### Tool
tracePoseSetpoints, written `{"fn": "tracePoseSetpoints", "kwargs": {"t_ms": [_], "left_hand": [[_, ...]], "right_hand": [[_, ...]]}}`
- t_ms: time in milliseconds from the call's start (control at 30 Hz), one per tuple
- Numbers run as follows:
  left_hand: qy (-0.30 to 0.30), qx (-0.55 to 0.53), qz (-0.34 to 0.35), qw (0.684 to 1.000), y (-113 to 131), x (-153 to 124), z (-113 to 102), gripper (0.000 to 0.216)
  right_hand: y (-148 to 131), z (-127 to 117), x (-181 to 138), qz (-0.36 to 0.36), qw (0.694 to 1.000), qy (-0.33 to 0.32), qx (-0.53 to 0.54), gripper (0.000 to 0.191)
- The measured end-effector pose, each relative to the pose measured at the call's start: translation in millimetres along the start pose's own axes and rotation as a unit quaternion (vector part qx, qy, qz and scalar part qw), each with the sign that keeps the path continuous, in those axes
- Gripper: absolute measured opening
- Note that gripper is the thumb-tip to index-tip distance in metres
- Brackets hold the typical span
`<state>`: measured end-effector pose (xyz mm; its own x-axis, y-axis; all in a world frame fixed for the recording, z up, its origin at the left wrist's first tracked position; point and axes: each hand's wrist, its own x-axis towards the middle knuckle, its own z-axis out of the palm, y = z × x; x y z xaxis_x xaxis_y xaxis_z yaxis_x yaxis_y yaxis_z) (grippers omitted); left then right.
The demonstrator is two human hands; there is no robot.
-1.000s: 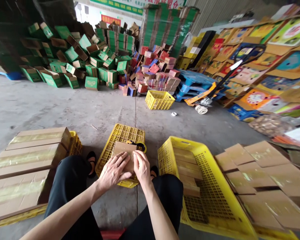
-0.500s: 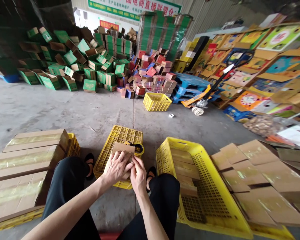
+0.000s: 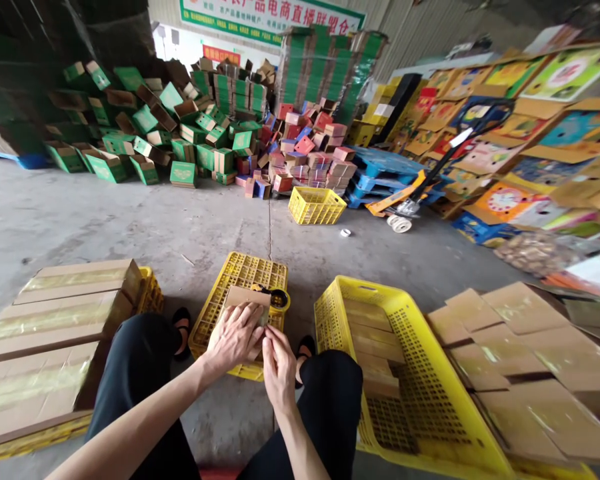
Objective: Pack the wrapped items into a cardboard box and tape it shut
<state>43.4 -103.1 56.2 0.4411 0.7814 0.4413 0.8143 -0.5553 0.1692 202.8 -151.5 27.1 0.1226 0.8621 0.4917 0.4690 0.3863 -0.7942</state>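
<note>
A small brown cardboard box lies on an upturned yellow crate in front of my knees. My left hand lies flat on the box with its fingers spread, pressing it down. My right hand is at the box's near right edge, fingers drawn together as if pinching something thin; what it grips I cannot make out. A roll of tape in a dark dispenser sits on the crate just behind the box.
A yellow crate with flat cardboard pieces stands to my right, and folded brown cartons are stacked beyond it. Taped cartons lie on my left. Across the concrete floor are piles of green and red boxes, another yellow crate and a pallet jack.
My right hand has drawn back toward me, from the top of the box to its near edge. The left hand stays pressed on the box.
</note>
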Motion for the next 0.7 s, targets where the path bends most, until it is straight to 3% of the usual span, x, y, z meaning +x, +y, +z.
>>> {"fn": "tracePoseSetpoints", "kwargs": {"t_ms": [200, 467, 700], "left_hand": [[0.020, -0.037, 0.017, 0.999, -8, 0, 0, 0.045], [0.030, -0.083, 0.035, 0.996, -15, -4, -2, 0.046], [0.045, -0.161, 0.065, 0.984, -21, -6, -1, 0.039]], "right_hand": [[9, 10, 10, 0.021, 1.000, 0.017, 0.008, 0.044], [15, 19, 42, 0.061, 0.998, -0.030, 0.015, 0.052], [19, 24, 39, 0.088, 0.996, -0.020, 0.008, 0.054]]}}
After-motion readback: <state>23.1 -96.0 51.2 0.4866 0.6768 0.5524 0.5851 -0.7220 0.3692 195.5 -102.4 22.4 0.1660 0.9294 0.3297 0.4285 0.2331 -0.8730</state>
